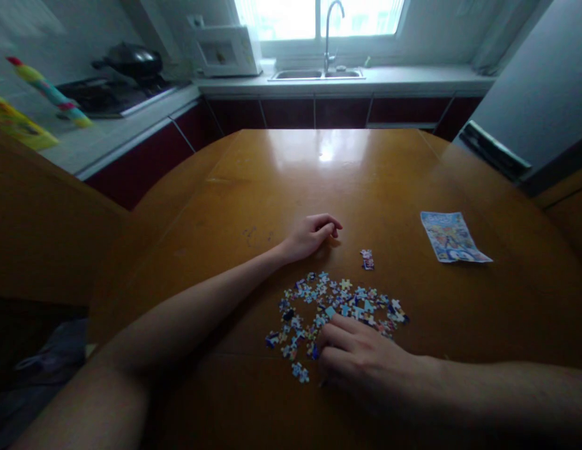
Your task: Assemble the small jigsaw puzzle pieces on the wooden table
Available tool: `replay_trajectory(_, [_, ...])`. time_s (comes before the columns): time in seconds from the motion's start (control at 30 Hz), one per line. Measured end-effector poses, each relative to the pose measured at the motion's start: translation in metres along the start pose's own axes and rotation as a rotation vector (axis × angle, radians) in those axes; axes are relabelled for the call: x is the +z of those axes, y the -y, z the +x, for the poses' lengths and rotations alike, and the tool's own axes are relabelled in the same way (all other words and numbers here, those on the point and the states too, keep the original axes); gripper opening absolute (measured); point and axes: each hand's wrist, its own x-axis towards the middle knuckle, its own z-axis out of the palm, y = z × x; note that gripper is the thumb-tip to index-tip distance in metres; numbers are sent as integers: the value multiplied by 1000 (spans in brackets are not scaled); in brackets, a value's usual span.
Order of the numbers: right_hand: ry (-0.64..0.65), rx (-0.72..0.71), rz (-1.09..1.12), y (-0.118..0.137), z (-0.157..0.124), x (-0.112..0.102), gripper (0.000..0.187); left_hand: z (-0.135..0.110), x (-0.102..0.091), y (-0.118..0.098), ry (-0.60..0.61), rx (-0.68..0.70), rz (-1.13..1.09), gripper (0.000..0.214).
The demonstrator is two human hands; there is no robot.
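Observation:
Jigsaw puzzle pieces (309,294) lie in a loose spread on the brown wooden table (253,187), mostly light blue, white and dark blue. My right hand (361,356) is over the near right side of the spread, fingers curled downward and closed. Its fingertips are hidden, so what they hold, if anything, does not show. Just beyond its knuckles lies a light blue piece (331,312). My left hand (314,235) rests on the table behind the pieces, loosely closed with nothing visible in it. To its right sits a small joined cluster of pieces (367,259), apart from the spread.
A creased picture sheet (452,237) lies on the table's right side. Past the far edge are a counter with a sink (319,74), a microwave (227,51) and a stove with a black wok (131,60). A refrigerator (520,94) stands at the right.

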Motion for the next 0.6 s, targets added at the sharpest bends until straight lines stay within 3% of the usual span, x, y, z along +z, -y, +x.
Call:
replay_trajectory(0.1, [-50, -45, 105, 2, 0, -5, 12, -1, 0, -1, 16, -1, -4, 21])
replay_trajectory(0.2, [-253, 44, 242, -7, 0, -19, 11, -2, 0, -2, 23, -8, 15, 20])
replay_trajectory(0.3, [-536, 252, 325, -35, -1, -42, 4, -4, 1, -3, 44, 0, 59, 21])
replay_trajectory(0.43, [-837, 480, 283, -92, -11, -72, 6, -6, -3, -10, 128, 31, 176, 21])
replay_trajectory(0.5, [-891, 538, 259, -116, -16, -80, 9, -7, -7, -19, 190, 34, 204, 23])
replay_trajectory(0.6, [-800, 566, 264, -135, -21, -83, 11, -5, -15, -39, 251, 118, 289, 23])
